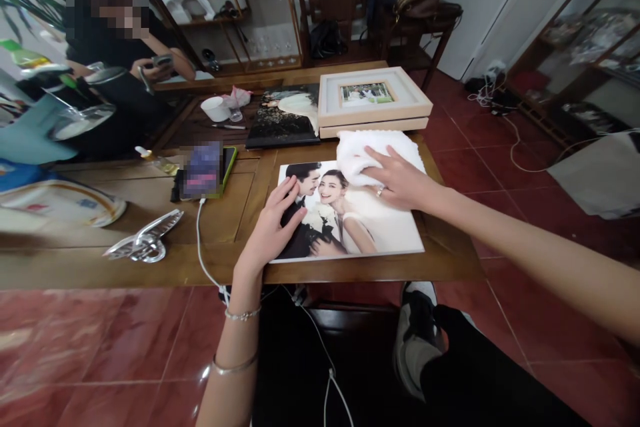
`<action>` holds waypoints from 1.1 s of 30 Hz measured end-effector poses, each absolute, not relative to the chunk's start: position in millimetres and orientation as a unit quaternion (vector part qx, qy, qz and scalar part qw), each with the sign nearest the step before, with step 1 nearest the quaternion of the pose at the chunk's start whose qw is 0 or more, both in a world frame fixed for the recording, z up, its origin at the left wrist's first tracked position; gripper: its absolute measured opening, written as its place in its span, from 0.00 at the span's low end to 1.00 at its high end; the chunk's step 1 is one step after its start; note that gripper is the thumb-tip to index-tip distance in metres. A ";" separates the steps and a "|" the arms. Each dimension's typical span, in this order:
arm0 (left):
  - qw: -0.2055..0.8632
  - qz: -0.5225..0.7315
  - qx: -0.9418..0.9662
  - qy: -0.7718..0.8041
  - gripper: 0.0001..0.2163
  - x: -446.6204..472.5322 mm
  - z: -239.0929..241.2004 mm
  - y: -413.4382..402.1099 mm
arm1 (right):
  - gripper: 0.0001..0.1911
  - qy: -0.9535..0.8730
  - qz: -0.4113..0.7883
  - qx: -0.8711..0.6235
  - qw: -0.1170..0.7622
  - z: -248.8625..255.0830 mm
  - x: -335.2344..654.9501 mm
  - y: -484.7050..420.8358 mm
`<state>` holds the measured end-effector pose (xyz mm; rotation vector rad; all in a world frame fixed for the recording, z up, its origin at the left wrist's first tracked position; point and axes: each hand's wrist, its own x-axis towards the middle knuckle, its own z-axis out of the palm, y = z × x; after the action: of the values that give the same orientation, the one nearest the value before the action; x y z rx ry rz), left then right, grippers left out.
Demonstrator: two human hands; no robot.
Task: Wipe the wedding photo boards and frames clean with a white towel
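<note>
A photo panel [395, 227] of a couple lies flat on the table near its front edge. My left hand [276, 224] rests on the panel's left side with the fingers apart, holding nothing. Bunched over the panel's upper right corner is a white cloth [357, 147]. My right hand [397, 177], wearing a ring, grips this cloth and presses it down, its fingers partly sunk into the folds. The corner of the panel beneath the cloth is hidden.
Behind the panel sit stacked pale wooden frames [375, 122] and a dark photo panel [287, 114]. To the left are a phone [203, 170] with a white cable [200, 240], a hair claw clip [147, 237], and a white cup [215, 109]. A person [107, 34] sits across the table.
</note>
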<state>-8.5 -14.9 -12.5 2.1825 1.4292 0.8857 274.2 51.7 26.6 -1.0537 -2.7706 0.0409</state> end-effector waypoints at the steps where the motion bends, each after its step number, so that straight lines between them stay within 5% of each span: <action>1: 0.194 0.317 0.775 0.511 0.22 -8.3 -12.2 -15.1 | 0.21 -0.929 0.012 -0.359 0.089 26.1 273.8 47.9; 13: 0.188 0.312 0.778 0.511 0.22 -7.3 -10.5 -16.3 | 0.07 -0.968 0.051 -0.205 0.138 14.9 258.5 -101.6; 24: 0.183 0.313 0.782 0.507 0.22 -9.9 -12.4 -14.1 | 0.21 -0.948 0.052 -0.303 0.081 29.2 254.3 12.9; 33: 0.201 0.326 0.769 0.512 0.21 -8.3 -11.2 -15.1 | 0.17 -0.932 0.014 -0.342 0.121 23.1 285.5 23.3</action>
<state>-8.3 -15.1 -11.2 2.1486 1.4291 0.9094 285.5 23.3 23.1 -0.9989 -2.7203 0.0409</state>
